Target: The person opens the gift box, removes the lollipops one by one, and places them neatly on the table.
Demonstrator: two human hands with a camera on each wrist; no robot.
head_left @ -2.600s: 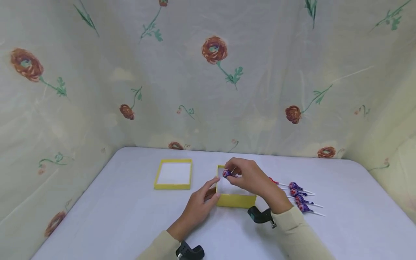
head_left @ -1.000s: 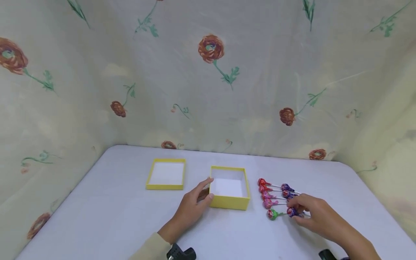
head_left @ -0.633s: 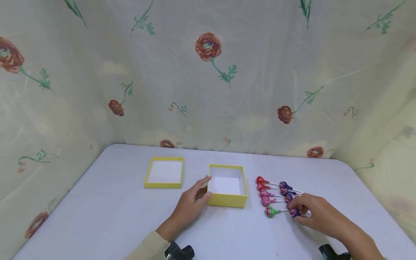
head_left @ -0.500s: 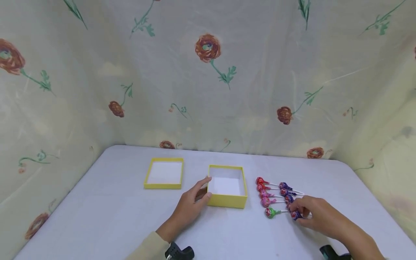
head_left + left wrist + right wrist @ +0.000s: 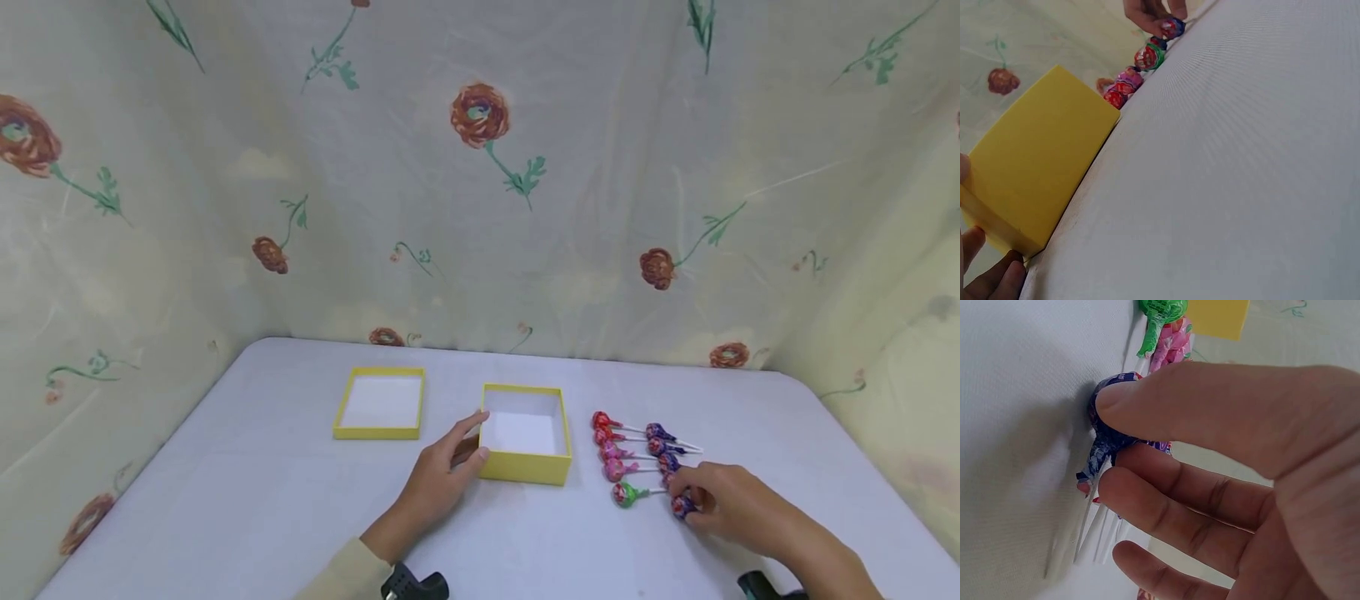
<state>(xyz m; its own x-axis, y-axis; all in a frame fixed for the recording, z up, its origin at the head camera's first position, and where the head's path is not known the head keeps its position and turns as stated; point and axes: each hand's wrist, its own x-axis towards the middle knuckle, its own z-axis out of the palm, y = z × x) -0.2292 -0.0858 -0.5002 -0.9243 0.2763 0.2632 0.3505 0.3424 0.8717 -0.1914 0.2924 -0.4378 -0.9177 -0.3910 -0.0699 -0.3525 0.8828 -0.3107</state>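
Note:
My right hand (image 5: 738, 510) pinches a purple-wrapped lollipop (image 5: 682, 506) between thumb and fingers, low over the table at the near end of the purple row. In the right wrist view the thumb lies on the wrapped head (image 5: 1105, 445), and its white stick points away below. My left hand (image 5: 441, 482) rests against the left side of a yellow box (image 5: 525, 468), thumb by the front corner, index finger at the rim. The box stands uncovered with a white inside. Beside the held lollipop lies a green one (image 5: 623, 495). Fingers partly hide the purple row.
Red lollipops (image 5: 603, 420) and pink lollipops (image 5: 617, 469) form a column right of the box. Several purple lollipops (image 5: 657, 432) lie just right of them. A yellow lid (image 5: 377, 433) lies inside-up at left on the white table (image 5: 262, 483). Flowered cloth (image 5: 577, 308) surrounds the table.
My right hand has gone from above the box to the near end of the purple row, carrying a purple lollipop. Lately it shifted slightly nearer me. The left hand stayed at the box.

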